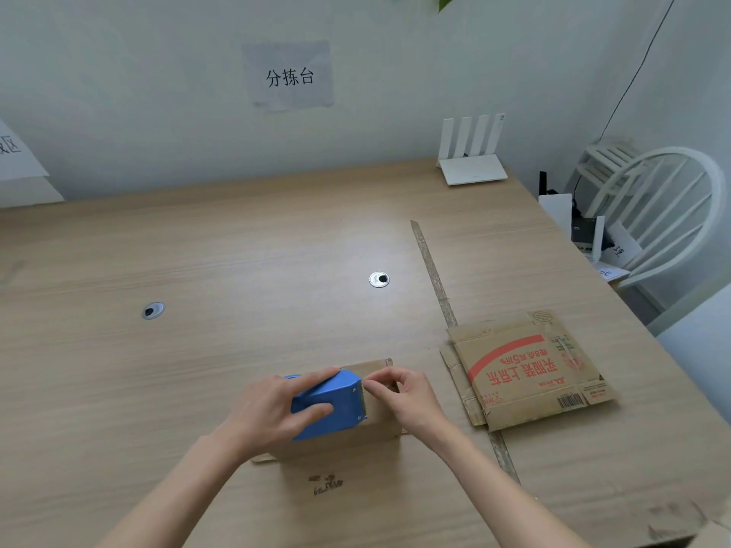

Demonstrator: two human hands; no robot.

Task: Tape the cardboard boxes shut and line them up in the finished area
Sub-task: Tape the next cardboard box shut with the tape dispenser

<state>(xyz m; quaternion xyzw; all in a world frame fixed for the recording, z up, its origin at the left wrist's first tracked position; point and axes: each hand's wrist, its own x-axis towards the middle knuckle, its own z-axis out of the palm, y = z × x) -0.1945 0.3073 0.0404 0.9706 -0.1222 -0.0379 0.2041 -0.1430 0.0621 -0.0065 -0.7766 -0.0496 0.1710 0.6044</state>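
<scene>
While the small box sits under both hands near the tabletop's front edge, these lines run left to right:
Left hand [273, 405]: grips the blue tape dispenser [328, 405] on top of the box [379, 425].
Right hand [403, 393]: pinches at the dispenser's toothed edge, apparently the tape end.
Flattened boxes [530, 373]: right, beyond the strip [435, 278], untaped.
Risk: tape may stick crooked, or fingertips catch the teeth.

On a wooden table [197, 251], left hand [273, 409] grips a blue tape dispenser [330, 403] atop a cardboard box [372, 429] while right hand [403, 393] pinches at its serrated edge.
</scene>
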